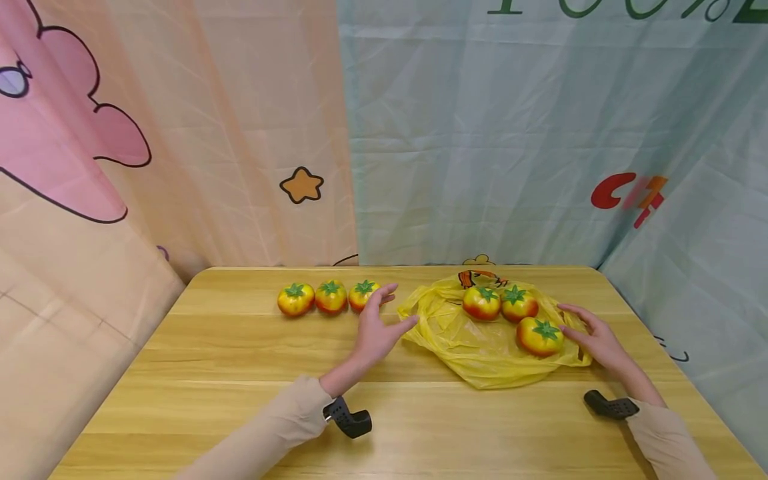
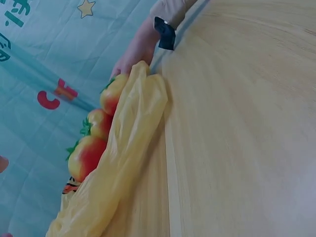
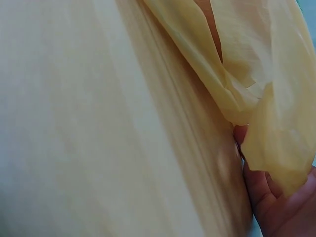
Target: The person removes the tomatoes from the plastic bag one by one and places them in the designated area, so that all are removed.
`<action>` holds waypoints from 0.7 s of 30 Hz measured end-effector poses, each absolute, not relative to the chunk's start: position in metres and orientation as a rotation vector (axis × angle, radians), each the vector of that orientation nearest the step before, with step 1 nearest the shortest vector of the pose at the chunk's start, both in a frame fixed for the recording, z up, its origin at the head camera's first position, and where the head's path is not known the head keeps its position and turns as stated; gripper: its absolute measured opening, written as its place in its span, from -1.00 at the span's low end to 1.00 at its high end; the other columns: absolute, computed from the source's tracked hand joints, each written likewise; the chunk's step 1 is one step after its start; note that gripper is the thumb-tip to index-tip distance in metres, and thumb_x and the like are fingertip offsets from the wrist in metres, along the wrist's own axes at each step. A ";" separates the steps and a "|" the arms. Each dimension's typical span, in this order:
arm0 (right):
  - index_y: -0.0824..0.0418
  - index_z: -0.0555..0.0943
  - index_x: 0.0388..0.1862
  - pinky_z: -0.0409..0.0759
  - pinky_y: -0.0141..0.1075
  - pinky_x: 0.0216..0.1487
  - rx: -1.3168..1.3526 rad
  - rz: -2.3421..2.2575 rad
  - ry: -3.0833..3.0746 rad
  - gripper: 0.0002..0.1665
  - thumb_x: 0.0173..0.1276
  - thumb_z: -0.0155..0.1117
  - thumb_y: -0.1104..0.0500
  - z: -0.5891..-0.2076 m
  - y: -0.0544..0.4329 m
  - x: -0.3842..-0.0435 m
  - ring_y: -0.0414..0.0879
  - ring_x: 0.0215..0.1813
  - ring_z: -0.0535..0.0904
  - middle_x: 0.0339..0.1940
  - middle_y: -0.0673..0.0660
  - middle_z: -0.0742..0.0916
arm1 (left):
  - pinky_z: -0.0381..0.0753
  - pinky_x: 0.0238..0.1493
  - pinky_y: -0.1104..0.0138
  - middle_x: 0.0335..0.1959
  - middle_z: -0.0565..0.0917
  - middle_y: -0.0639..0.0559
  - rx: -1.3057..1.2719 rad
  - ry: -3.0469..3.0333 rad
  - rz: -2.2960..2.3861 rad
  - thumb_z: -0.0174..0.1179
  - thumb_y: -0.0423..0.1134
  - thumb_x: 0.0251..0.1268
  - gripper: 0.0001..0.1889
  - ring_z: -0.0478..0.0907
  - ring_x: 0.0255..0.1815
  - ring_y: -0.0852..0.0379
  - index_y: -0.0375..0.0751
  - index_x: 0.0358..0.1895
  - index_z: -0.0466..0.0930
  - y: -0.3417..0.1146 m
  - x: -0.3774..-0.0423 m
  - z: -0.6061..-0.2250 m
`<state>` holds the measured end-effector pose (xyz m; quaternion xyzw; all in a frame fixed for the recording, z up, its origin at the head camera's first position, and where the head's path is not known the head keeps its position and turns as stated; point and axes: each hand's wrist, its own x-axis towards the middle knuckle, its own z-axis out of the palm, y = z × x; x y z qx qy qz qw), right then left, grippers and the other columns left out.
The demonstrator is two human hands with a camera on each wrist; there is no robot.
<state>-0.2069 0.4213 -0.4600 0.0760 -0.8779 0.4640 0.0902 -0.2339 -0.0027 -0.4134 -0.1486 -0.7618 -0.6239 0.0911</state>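
Observation:
A thin yellow plastic bag (image 1: pixel 474 357) lies spread on the table, with three red-and-yellow tomatoes on it: one at the back left (image 1: pixel 482 304), one beside it (image 1: pixel 519 304) and one nearer the front (image 1: pixel 541 336). My right hand (image 1: pixel 603 343) is at the bag's right edge, its thumb by the front tomato; in the right wrist view a bag flap (image 3: pixel 281 128) partly covers that hand. Between the bag and a row of tomatoes is my left hand (image 1: pixel 377 330), thumb and fingers spread, holding nothing. Its fingers (image 2: pixel 2 164) barely enter the left wrist view.
Three more tomatoes stand in a row at the back left: a left one (image 1: pixel 296 299), a middle one (image 1: pixel 331 297) and a right one (image 1: pixel 363 295) partly behind my left hand. Behind the wooden table (image 1: pixel 240 360) hangs a printed curtain (image 1: pixel 468 147).

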 end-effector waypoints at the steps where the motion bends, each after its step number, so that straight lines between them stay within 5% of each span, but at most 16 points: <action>1: 0.38 0.27 0.39 -0.07 0.31 0.38 0.230 1.382 -2.607 -0.39 0.45 0.12 0.16 -0.460 0.421 -0.207 -0.79 0.14 0.06 0.12 -0.55 0.32 | 0.29 0.33 -0.10 0.27 0.48 -0.09 -0.451 -2.262 -1.860 0.44 -0.26 0.03 -0.32 0.39 0.28 -0.11 -0.20 0.28 0.37 0.001 -0.234 -0.413; 4: 0.37 0.28 0.38 0.04 -0.23 0.52 0.231 1.330 -2.618 -0.40 0.45 0.12 0.16 -0.461 0.422 -0.207 -0.79 0.14 0.06 0.15 -0.53 0.32 | 0.32 0.30 -0.12 0.27 0.47 -0.13 -0.489 -2.267 -1.872 0.43 -0.24 0.05 -0.32 0.39 0.28 -0.12 -0.23 0.28 0.37 0.012 -0.234 -0.413; 6: 0.37 0.30 0.37 0.10 -0.63 0.32 0.232 1.297 -2.621 -0.41 0.45 0.13 0.16 -0.461 0.422 -0.207 -0.79 0.14 0.06 0.16 -0.52 0.32 | 0.33 0.29 -0.11 0.28 0.46 -0.15 -0.509 -2.283 -1.885 0.42 -0.22 0.06 -0.32 0.38 0.28 -0.12 -0.23 0.28 0.37 0.019 -0.235 -0.413; 8: 0.37 0.30 0.36 0.09 -0.80 0.05 0.239 1.283 -2.618 -0.42 0.45 0.13 0.17 -0.462 0.423 -0.207 -0.79 0.14 0.06 0.16 -0.52 0.32 | 0.33 0.31 -0.10 0.29 0.45 -0.16 -0.523 -2.300 -1.898 0.41 -0.22 0.07 -0.33 0.38 0.28 -0.12 -0.21 0.29 0.36 0.026 -0.236 -0.412; 21: 0.37 0.30 0.36 0.18 -0.77 -0.05 0.226 1.279 -2.632 -0.42 0.45 0.13 0.17 -0.464 0.424 -0.208 -0.77 0.13 0.07 0.18 -0.49 0.31 | 0.40 0.27 -0.03 0.31 0.44 -0.15 -0.588 -2.353 -1.906 0.41 -0.22 0.08 -0.32 0.40 0.27 -0.17 -0.22 0.30 0.35 0.069 -0.250 -0.416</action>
